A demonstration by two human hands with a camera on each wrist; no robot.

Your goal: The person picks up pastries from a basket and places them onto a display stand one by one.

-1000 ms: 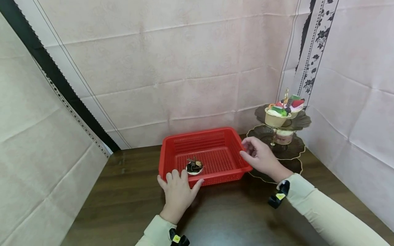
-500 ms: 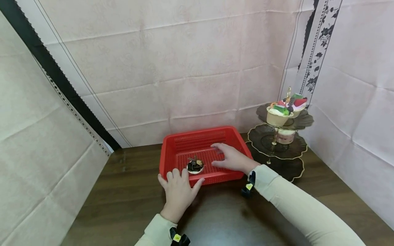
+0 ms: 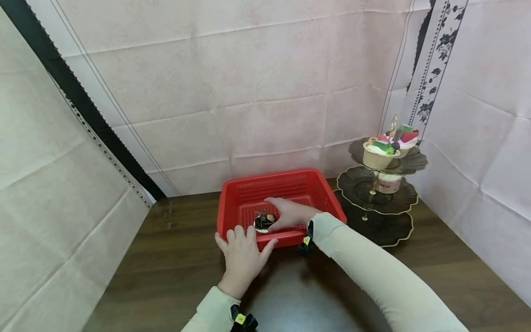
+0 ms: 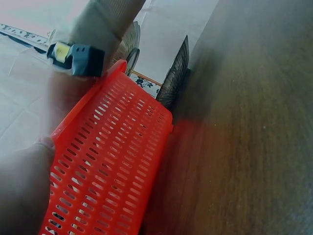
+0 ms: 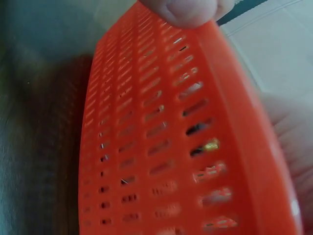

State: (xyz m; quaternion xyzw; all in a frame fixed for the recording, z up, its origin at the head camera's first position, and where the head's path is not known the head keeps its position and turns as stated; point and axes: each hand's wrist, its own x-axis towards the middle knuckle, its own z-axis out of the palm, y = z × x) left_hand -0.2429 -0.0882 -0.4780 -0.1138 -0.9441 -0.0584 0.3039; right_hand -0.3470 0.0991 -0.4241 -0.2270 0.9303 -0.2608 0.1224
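Note:
A red perforated plastic basket (image 3: pixel 290 239) sits on the table. Inside, near its front wall, is a small cupcake (image 3: pixel 262 222) with a dark top and a pale base. My left hand (image 3: pixel 240 260) rests with spread fingers on the basket's front rim; in the left wrist view its thumb (image 4: pixel 24 181) lies along that rim. My right hand (image 3: pixel 292 214) reaches over the front wall, thumb and fingers parted right beside the cupcake's right side. From the right wrist, the basket wall (image 5: pixel 146 127) hides most of the cupcake, and the right hand (image 5: pixel 288 127) shows only in part.
To the right stands a dark tiered stand (image 3: pixel 375 230) with gold scalloped edges. Two topped cupcakes (image 3: pixel 376 157) are on its upper tier and a pink-and-white cake (image 3: pixel 387 183) is on the middle one. Pale cloth (image 3: pixel 265 92) hangs behind.
My right hand has moved left from the basket's right rim, over the basket, to the dark cupcake. My left hand has stayed on the front rim.

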